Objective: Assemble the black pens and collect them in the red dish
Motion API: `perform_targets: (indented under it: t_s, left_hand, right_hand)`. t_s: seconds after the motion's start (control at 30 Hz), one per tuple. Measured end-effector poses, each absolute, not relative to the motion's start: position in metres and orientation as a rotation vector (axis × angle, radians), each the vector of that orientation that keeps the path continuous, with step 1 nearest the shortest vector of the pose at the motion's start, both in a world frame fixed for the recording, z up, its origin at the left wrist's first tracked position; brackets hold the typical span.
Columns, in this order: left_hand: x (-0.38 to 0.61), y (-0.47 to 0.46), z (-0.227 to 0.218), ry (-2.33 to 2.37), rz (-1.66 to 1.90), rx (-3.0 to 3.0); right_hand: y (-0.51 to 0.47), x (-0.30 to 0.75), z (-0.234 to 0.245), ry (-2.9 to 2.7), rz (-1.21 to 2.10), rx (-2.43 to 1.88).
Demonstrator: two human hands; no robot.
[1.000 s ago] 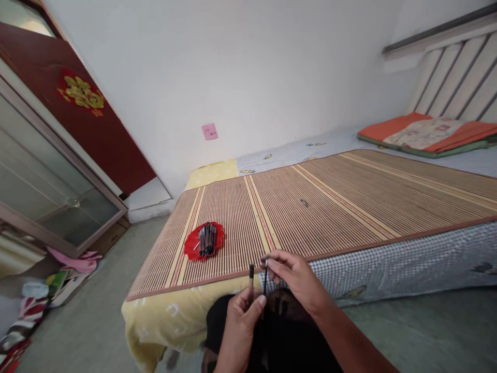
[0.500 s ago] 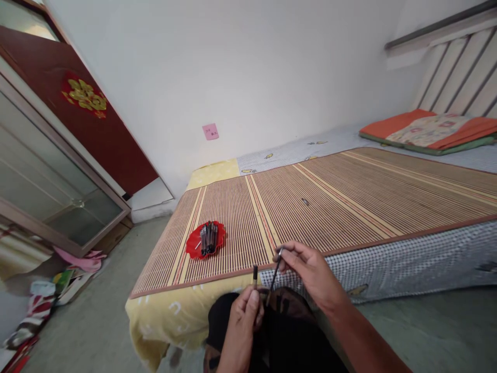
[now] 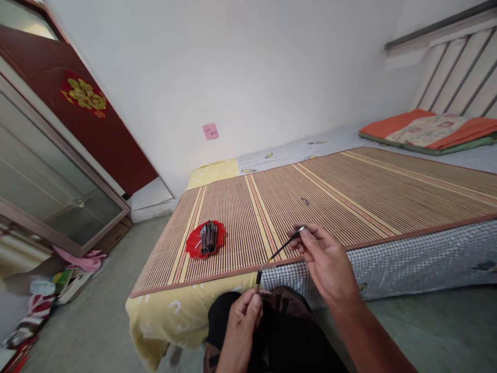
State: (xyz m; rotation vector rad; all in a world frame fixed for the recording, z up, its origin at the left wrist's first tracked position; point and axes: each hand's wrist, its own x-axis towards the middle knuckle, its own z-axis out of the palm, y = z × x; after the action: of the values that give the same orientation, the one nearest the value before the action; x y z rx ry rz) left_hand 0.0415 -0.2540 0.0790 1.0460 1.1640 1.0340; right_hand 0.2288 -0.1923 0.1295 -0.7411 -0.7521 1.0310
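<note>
My left hand (image 3: pixel 241 316) is closed around a slim dark pen barrel (image 3: pixel 259 278), which stands nearly upright with its black end up. My right hand (image 3: pixel 324 259) pinches the silvery upper end of a thin dark rod (image 3: pixel 285 243) that looks like a pen refill. This rod slants down to the left, and its fine lower tip is close to the top of the barrel; whether they touch I cannot tell. Further left, a red scalloped dish (image 3: pixel 193 243) holds several dark pens (image 3: pixel 209 237) lying side by side.
A striped bamboo mat (image 3: pixel 233 207) covers the bed, with a small dark object (image 3: pixel 305 201) on it. Folded orange bedding (image 3: pixel 427 129) lies at the far right. A pink note (image 3: pixel 210 131) is stuck to the wall. Glass-panelled doors (image 3: pixel 50 171) stand at the left.
My right hand has moved up and to the right, bringing the thin rod to a flatter slant with its tip over the barrel. My left hand has stayed nearly still, the barrel slightly lower.
</note>
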Motion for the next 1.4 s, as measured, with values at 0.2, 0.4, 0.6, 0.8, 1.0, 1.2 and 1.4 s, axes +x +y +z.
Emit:
perform_targets:
  t_s: [0.2,0.4,0.6,0.8,1.0,1.2,1.4]
  left_hand:
    - [0.04,-0.254,0.075,1.181,1.057,1.094]
    - [0.036,-0.252,0.074,1.199,1.092,1.284]
    - [0.032,-0.255,0.072,1.242,1.046,1.336]
    - [0.033,-0.254,0.075,1.193,1.061,1.364]
    - [0.038,-0.256,0.073,1.108,1.065,1.043]
    - [0.04,-0.256,0.077,0.945,1.087,0.89]
    - [0.041,-0.256,0.077,0.872,1.084,0.819]
  right_hand:
    - [-0.192,0.234,0.129,-0.835,1.053,-0.764]
    - [-0.188,0.242,0.132,-0.979,1.003,-0.788]
    - [-0.188,0.244,0.139,-1.036,0.969,-0.804]
    - [-0.192,0.24,0.148,-1.217,1.068,-0.805]
    - [-0.191,0.222,0.136,-1.271,1.239,-0.778]
    - [-0.194,0.212,0.124,-1.496,1.279,-0.817]
    - [-0.188,0.216,0.113,-1.365,1.238,-0.838]
